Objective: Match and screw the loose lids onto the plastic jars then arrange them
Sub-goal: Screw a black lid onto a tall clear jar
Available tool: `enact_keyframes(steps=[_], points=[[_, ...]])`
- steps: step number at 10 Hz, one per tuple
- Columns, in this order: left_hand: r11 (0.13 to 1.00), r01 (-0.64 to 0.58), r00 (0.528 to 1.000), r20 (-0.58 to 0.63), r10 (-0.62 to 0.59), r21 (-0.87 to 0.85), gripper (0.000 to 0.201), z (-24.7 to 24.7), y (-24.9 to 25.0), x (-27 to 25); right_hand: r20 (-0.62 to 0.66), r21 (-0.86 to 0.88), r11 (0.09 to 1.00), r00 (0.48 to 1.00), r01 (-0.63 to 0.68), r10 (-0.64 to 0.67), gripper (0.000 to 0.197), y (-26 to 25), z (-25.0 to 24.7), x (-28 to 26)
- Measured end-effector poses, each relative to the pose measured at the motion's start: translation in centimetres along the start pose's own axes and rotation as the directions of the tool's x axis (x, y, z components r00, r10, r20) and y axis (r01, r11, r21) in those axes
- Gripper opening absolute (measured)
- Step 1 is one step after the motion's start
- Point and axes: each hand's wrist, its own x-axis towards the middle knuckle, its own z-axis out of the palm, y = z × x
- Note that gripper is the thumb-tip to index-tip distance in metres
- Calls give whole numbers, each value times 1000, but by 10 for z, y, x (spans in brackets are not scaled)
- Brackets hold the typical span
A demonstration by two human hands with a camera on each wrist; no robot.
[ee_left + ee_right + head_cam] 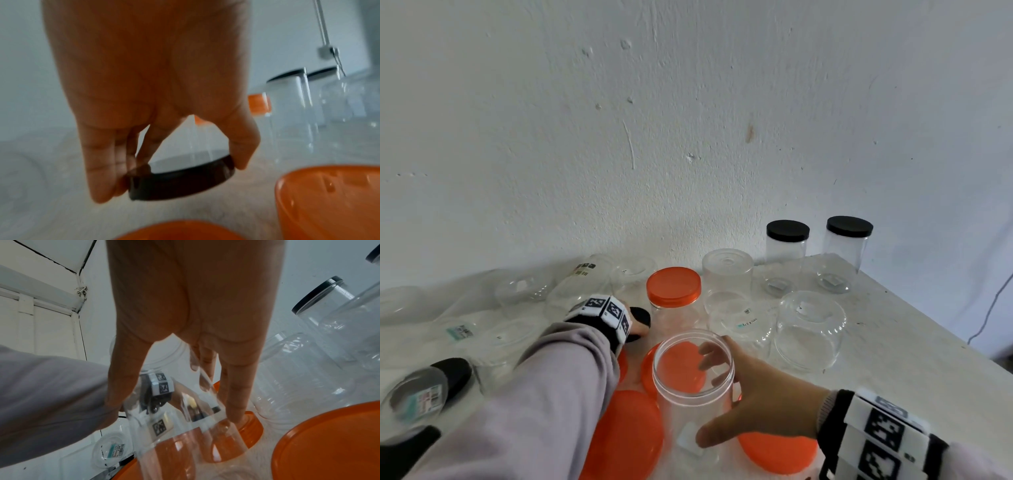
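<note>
My right hand grips an open clear jar standing upright at the front centre of the table; its thumb and fingers wrap the wall. My left hand pinches a black lid between thumb and fingers, just above the table; in the head view this black lid sits left of a jar closed with an orange lid. Loose orange lids lie around the held jar, another under my right palm.
Two black-lidded jars stand at the back right by the wall. Several clear jars stand upside down mid-table; more lie on their sides at the left. A jar with black lid lies front left. The table edge runs diagonally on the right.
</note>
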Motion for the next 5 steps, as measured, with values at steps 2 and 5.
enact_keyframes(steps=[2,5], points=[[994,-107,993,-46,106,-25,64,-53,-13,-53,-4,-2,1000,1000,11,-11,87,-2,1,2],[728,-546,835,-190,517,-415,85,-83,-25,-159,-23,72,997,999,25,-23,89,-4,10,7]])
